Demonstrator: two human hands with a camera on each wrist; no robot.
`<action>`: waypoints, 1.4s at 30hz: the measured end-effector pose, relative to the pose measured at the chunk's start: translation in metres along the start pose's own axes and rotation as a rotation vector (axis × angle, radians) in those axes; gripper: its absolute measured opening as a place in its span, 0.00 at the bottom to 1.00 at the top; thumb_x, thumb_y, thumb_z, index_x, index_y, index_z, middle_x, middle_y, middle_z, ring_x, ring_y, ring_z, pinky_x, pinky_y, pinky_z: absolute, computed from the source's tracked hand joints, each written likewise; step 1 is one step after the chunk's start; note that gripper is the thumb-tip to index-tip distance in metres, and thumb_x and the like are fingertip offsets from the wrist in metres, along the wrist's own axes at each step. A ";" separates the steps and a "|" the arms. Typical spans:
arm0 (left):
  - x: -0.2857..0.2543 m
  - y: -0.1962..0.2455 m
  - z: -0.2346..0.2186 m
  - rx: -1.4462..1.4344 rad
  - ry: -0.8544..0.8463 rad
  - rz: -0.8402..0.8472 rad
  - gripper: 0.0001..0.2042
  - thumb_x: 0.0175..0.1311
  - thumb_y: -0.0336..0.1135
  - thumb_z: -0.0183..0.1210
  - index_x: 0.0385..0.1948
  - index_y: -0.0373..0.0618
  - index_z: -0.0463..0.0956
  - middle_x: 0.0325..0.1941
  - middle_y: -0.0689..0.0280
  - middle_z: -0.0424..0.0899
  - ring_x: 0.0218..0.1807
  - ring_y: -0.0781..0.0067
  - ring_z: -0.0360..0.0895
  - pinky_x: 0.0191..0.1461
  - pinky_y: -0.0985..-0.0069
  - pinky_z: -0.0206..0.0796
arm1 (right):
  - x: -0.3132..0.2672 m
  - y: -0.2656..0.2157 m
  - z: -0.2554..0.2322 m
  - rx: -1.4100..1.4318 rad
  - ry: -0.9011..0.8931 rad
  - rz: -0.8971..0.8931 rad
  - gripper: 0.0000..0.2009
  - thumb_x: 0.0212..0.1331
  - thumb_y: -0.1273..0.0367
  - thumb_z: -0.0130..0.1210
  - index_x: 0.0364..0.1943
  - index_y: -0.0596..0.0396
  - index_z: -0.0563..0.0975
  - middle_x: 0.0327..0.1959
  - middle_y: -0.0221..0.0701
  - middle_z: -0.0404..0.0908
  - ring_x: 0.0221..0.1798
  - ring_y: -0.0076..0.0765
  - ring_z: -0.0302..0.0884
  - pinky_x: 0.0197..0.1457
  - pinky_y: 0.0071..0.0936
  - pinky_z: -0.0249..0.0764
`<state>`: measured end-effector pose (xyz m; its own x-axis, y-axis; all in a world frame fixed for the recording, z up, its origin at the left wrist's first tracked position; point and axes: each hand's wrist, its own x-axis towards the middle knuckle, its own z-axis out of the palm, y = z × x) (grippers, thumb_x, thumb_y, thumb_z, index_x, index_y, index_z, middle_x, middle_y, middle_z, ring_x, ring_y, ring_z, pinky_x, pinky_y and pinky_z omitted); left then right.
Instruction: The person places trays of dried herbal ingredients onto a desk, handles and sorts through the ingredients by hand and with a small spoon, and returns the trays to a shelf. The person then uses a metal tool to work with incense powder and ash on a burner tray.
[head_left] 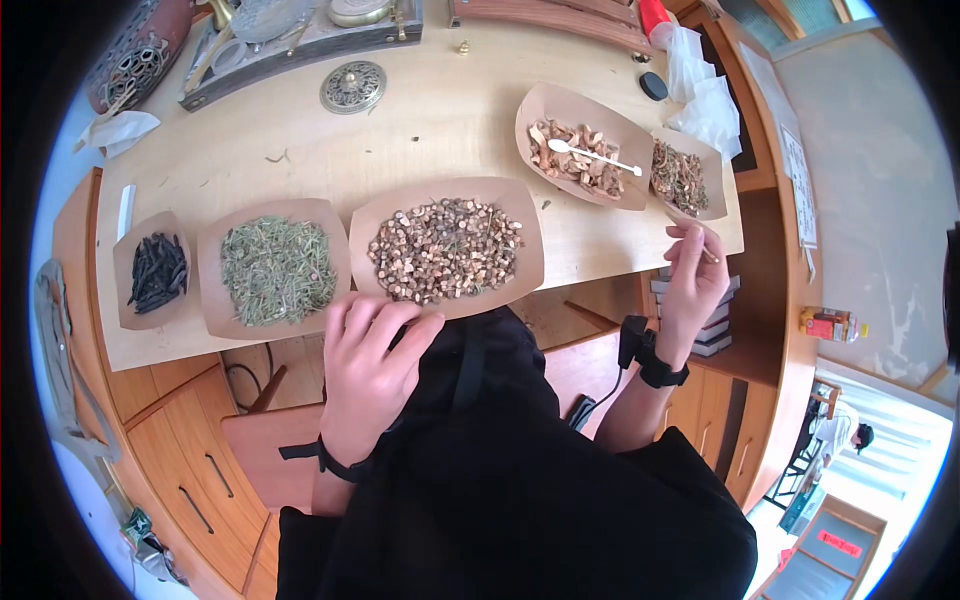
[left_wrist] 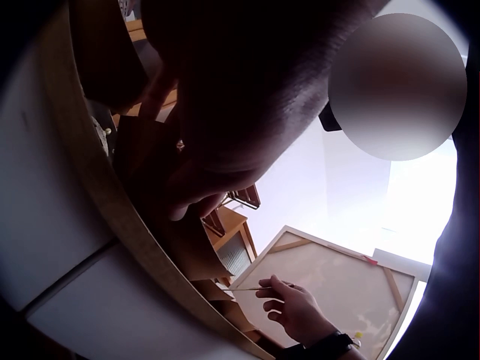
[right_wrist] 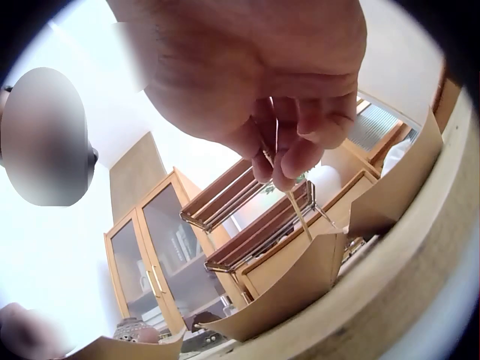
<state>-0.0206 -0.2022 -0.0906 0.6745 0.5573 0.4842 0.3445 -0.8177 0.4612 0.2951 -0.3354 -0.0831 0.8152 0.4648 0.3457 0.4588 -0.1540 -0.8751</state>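
Note:
My left hand (head_left: 370, 370) rests with loose, spread fingers at the near rim of a large brown paper tray (head_left: 532, 230) of chopped brown herb pieces (head_left: 450, 250). Just off the table's right front edge, my right hand (head_left: 697, 285) pinches a thin yellowish stick (right_wrist: 299, 214) between thumb and fingers. Its tip points at the rim of a paper tray in the right wrist view. Nearest to this hand in the head view is a small tray (head_left: 713, 175) of mixed dried herbs. Beside it, a tray (head_left: 537, 108) of pale dried slices has a small white spoon (head_left: 595, 156) lying across it.
Left of the big tray stand a tray (head_left: 209, 265) of green dried herb and one (head_left: 124, 262) of black strips. A pierced metal lid (head_left: 353, 87), a wooden box (head_left: 300, 60) and plastic bags (head_left: 710, 115) lie farther back. Another person (head_left: 835, 430) is at far right.

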 end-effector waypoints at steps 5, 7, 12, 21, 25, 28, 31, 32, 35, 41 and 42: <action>0.000 0.000 0.000 -0.026 0.012 -0.004 0.11 0.48 0.23 0.69 0.34 0.44 0.87 0.37 0.68 0.83 0.41 0.61 0.77 0.49 0.63 0.68 | -0.009 -0.005 0.008 0.012 -0.005 -0.038 0.10 0.79 0.70 0.50 0.45 0.61 0.81 0.40 0.31 0.86 0.31 0.15 0.72 0.33 0.14 0.65; -0.001 0.001 0.001 -0.023 0.011 -0.008 0.11 0.48 0.23 0.69 0.35 0.44 0.86 0.37 0.68 0.82 0.42 0.63 0.77 0.51 0.62 0.68 | -0.011 -0.007 0.007 -0.080 -0.032 -0.089 0.11 0.79 0.71 0.49 0.46 0.63 0.81 0.41 0.33 0.86 0.31 0.15 0.71 0.33 0.14 0.64; -0.004 -0.004 0.006 -0.013 0.041 0.029 0.11 0.48 0.24 0.66 0.36 0.44 0.86 0.38 0.69 0.82 0.43 0.64 0.77 0.54 0.62 0.69 | -0.025 -0.034 0.001 0.223 -0.225 -0.080 0.09 0.77 0.74 0.50 0.46 0.65 0.81 0.38 0.38 0.86 0.31 0.19 0.74 0.33 0.16 0.68; -0.004 -0.007 -0.001 0.036 0.057 0.085 0.14 0.51 0.34 0.67 0.41 0.46 0.85 0.45 0.66 0.80 0.51 0.64 0.78 0.63 0.59 0.70 | -0.044 -0.048 0.062 0.285 -0.694 0.006 0.08 0.69 0.75 0.59 0.47 0.64 0.84 0.36 0.35 0.86 0.35 0.23 0.77 0.38 0.17 0.70; -0.012 -0.035 -0.048 0.090 0.313 -0.073 0.20 0.48 0.38 0.77 0.45 0.49 0.86 0.50 0.62 0.81 0.52 0.57 0.79 0.57 0.57 0.73 | -0.042 -0.045 0.072 0.204 -0.665 -0.059 0.08 0.71 0.74 0.58 0.47 0.63 0.84 0.37 0.35 0.86 0.37 0.22 0.79 0.38 0.17 0.70; -0.035 -0.085 -0.092 0.289 0.400 -0.324 0.17 0.54 0.21 0.63 0.47 0.45 0.85 0.47 0.58 0.83 0.49 0.55 0.79 0.53 0.60 0.72 | -0.043 -0.040 0.074 0.184 -0.622 -0.095 0.09 0.74 0.71 0.57 0.48 0.61 0.84 0.38 0.34 0.87 0.35 0.19 0.78 0.35 0.17 0.68; -0.050 -0.110 -0.130 0.473 0.319 -0.343 0.19 0.52 0.19 0.60 0.47 0.45 0.84 0.47 0.60 0.83 0.48 0.53 0.78 0.56 0.62 0.71 | -0.046 -0.040 0.076 0.199 -0.612 -0.039 0.08 0.72 0.74 0.57 0.47 0.64 0.84 0.37 0.36 0.84 0.40 0.28 0.83 0.42 0.20 0.76; -0.054 -0.117 -0.135 0.557 0.242 -0.323 0.20 0.51 0.18 0.60 0.48 0.45 0.84 0.46 0.60 0.82 0.48 0.52 0.78 0.57 0.62 0.70 | -0.046 -0.039 0.076 0.191 -0.602 -0.031 0.08 0.72 0.74 0.57 0.47 0.64 0.84 0.37 0.36 0.84 0.39 0.28 0.83 0.41 0.19 0.76; -0.066 -0.141 -0.131 0.617 0.254 -0.299 0.15 0.51 0.20 0.64 0.41 0.47 0.86 0.42 0.65 0.83 0.46 0.58 0.78 0.53 0.65 0.70 | -0.046 -0.039 0.077 0.190 -0.589 -0.033 0.08 0.72 0.74 0.57 0.47 0.63 0.84 0.37 0.36 0.84 0.38 0.26 0.82 0.40 0.18 0.75; -0.074 -0.128 -0.127 0.587 0.273 -0.283 0.10 0.52 0.21 0.67 0.34 0.47 0.86 0.36 0.69 0.82 0.41 0.63 0.77 0.45 0.66 0.67 | -0.040 -0.038 0.073 0.173 -0.558 -0.050 0.08 0.73 0.73 0.57 0.47 0.63 0.84 0.36 0.34 0.84 0.36 0.23 0.80 0.36 0.18 0.70; -0.076 -0.124 -0.126 0.572 0.255 -0.280 0.10 0.52 0.21 0.67 0.35 0.47 0.86 0.35 0.69 0.81 0.40 0.63 0.77 0.45 0.67 0.67 | -0.039 -0.037 0.073 0.186 -0.545 -0.065 0.08 0.73 0.72 0.57 0.47 0.62 0.84 0.35 0.34 0.84 0.35 0.22 0.79 0.35 0.18 0.68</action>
<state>-0.1969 -0.1249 -0.0911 0.3589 0.7180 0.5963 0.8214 -0.5464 0.1635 0.2210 -0.2842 -0.0889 0.4652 0.8576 0.2194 0.3918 0.0228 -0.9198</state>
